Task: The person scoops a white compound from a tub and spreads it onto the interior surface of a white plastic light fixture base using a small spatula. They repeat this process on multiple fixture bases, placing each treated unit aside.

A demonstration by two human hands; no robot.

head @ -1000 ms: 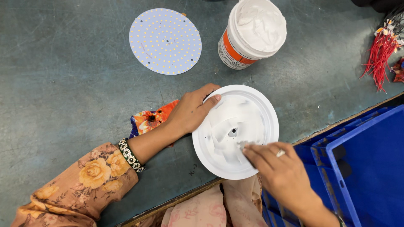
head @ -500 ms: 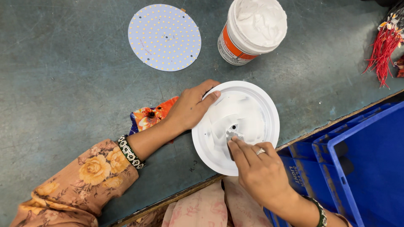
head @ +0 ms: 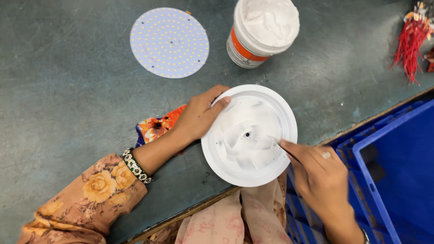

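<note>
White paste coats the round white dish near the tabletop edge. Left hand steadies its rim, fingers spread; right hand pinches a thin stick into the paste. Behind stands an open tub of paste; a blue crate sits beside.

The round dish is white, the disc pale lilac with yellow dots, the crate blue, the bench grey-green.

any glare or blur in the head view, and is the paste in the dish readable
Head view: even, soft light, faint shadows; white paste in the round housing nearly washes out, though its ridges show; right hand slightly motion-blurred; tub and LED disc sharp.
</note>
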